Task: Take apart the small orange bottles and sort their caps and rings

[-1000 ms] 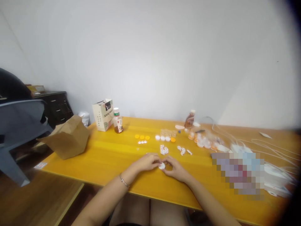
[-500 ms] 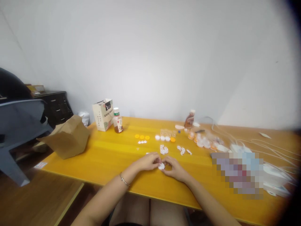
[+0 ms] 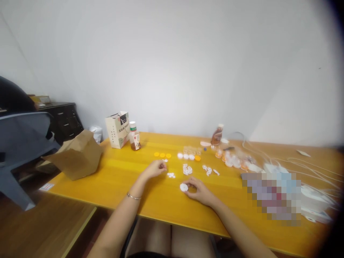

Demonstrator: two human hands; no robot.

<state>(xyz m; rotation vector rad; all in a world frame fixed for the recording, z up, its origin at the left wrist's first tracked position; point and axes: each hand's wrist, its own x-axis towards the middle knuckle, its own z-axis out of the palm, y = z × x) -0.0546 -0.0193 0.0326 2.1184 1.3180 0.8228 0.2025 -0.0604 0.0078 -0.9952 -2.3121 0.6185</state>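
Between the thumb and fingers of my right hand (image 3: pixel 198 191) is a white round cap (image 3: pixel 184 187), close above the table or on it. My left hand (image 3: pixel 156 168) is farther back and to the left, its fingers pinched; whatever they hold, if anything, is hidden. Right beside its fingertips lie small white discs (image 3: pixel 171 175), with more white discs (image 3: pixel 165 160) just behind them. Yellow caps (image 3: pixel 162 155) form a row at the back. White caps (image 3: pixel 186 156) and an orange cap (image 3: pixel 197 158) stand in another row. Patterned white pieces (image 3: pixel 187 169) lie in front of that row.
A brown paper bag (image 3: pixel 80 157), a printed gift bag (image 3: pixel 117 130) and a labelled bottle (image 3: pixel 134 136) stand at left. At right are a brown bottle (image 3: pixel 217 135), a pile of clear and orange caps (image 3: pixel 232 159) and white cables (image 3: pixel 317 168). A blue chair (image 3: pixel 24 143) is far left.
My left hand has left the white cap and moved back and left toward the small white discs. My right hand stays nearly in place, still holding the cap.
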